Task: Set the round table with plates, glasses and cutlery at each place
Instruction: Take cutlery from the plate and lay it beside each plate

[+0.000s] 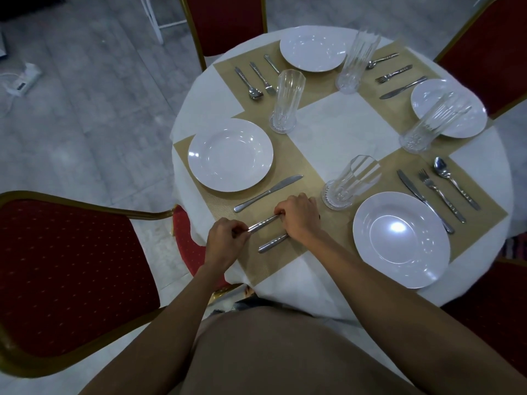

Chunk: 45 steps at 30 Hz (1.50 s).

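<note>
Four tan woven placemats are lying on the round white-clothed counter, corners meeting round a bare white square in the middle. Red padded chairs w/ gold frames are standing round it on a grey floor; a white power strip is lying on that floor at far left. Each mat is carrying a white round plate and a clear ribbed glass tumbler, standing upright. Three places are showing a steel knife, fork and spoon set.

At the near-left place a steel table knife is lying just beside the plate, apart from both hands. Next to it the left hand is pinching the handle end of a steel utensil, thumb and fingers clamped on it. The right hand is sitting knuckles-up over the other end, fingers curled round the same utensil; its head is hidden, so fork or spoon: can't tell. A second steel handle is poking out from under the right hand, lying on the mat approx parallel to the first; whether the hand is touching it, can't tell.
</note>
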### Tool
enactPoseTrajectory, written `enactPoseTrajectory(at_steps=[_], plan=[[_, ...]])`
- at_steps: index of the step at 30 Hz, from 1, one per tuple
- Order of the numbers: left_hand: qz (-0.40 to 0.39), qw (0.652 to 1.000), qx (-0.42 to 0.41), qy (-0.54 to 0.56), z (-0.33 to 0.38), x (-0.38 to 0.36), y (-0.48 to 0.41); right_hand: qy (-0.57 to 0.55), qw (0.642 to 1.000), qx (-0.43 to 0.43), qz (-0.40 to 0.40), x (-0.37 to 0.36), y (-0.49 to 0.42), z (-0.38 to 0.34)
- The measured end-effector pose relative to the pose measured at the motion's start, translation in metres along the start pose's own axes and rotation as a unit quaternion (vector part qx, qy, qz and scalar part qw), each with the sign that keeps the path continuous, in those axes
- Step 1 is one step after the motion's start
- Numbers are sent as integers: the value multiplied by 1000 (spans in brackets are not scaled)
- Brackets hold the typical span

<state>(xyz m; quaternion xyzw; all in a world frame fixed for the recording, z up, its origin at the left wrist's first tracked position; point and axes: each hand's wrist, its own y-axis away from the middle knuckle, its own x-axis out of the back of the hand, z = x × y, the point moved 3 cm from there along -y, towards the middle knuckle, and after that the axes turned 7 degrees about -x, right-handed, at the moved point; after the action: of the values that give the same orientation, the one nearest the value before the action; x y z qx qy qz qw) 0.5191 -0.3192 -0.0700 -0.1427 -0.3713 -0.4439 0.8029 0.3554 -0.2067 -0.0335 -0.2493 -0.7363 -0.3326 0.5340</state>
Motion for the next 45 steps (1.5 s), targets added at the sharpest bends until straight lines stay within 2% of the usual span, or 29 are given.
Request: enactPoseTrajectory(at_steps=[14,23,31,45], plan=[[-5,1000,3,10,0,0,-1,-8,1000,12,3,-2,2,-1],[56,997,42,7,4,22,-41,-19,999,-26,26,4,-12,-6],[36,995,84,-25,-1,21,-52,-11,999,-39,16,-2,-29,-21],[24,999,44,-8,-9,17,-44,-18,999,-44,22,-4,-28,-17]])
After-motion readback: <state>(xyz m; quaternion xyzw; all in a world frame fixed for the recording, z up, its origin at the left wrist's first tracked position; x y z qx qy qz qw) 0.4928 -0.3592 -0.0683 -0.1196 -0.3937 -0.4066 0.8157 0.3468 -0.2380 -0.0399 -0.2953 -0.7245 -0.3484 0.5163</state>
